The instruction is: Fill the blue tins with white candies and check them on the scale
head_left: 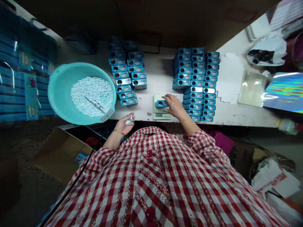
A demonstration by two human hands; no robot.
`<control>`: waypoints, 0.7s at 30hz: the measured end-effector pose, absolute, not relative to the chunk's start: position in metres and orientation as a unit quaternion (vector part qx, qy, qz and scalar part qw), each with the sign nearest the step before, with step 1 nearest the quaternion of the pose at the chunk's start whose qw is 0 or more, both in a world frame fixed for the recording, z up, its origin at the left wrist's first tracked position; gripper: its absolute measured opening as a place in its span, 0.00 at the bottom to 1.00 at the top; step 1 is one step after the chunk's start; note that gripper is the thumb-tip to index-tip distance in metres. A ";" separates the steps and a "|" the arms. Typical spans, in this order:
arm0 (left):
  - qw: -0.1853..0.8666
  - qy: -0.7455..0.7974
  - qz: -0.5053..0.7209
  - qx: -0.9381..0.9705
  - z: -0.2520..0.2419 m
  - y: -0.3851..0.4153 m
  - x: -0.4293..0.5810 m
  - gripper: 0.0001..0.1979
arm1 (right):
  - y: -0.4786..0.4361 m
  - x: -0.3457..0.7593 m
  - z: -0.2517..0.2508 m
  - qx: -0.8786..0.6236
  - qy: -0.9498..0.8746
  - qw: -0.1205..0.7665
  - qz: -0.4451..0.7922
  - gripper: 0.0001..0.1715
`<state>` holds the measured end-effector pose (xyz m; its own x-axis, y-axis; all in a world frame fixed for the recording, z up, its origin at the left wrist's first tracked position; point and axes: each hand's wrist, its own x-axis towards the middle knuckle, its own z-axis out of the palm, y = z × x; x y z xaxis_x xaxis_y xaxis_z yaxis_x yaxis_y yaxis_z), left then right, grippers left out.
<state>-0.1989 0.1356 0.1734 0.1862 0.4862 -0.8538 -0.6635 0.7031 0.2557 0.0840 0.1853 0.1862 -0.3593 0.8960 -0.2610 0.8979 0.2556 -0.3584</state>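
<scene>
My left hand (pixel 125 123), palm up at the table's front edge, holds several small white pellets (pixel 129 120) in its curled fingers. My right hand (pixel 173 105) is at the right end of a blue tin (pixel 161 103), thumb and fingers around that end. The tin lies on a pale green scale (pixel 162 116). To the left, a turquoise basin (pixel 61 94) holds a heap of white pellets (pixel 94 91) with a thin utensil lying on them.
Rows of blue tins stand left of the scale (pixel 127 101) and right of it (pixel 194 101). White paper (pixel 229 75) and a plastic bag (pixel 272 47) lie at the right. Packed blue boxes (pixel 14 94) are stacked far left. An open carton (pixel 59 151) sits below the table.
</scene>
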 end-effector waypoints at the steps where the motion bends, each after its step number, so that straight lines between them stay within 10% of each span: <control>1: 0.764 0.518 0.375 -0.084 0.173 0.135 -0.199 0.08 | 0.185 0.085 0.189 0.568 0.793 0.002 -0.222 0.39; 11: 0.817 0.483 0.312 0.050 0.194 0.145 -0.136 0.11 | 0.143 0.025 0.218 0.479 0.832 -0.050 -0.275 0.16; 21: 0.801 0.496 0.322 0.089 0.198 0.166 -0.114 0.12 | 0.162 0.061 0.196 0.542 0.782 -0.163 -0.262 0.14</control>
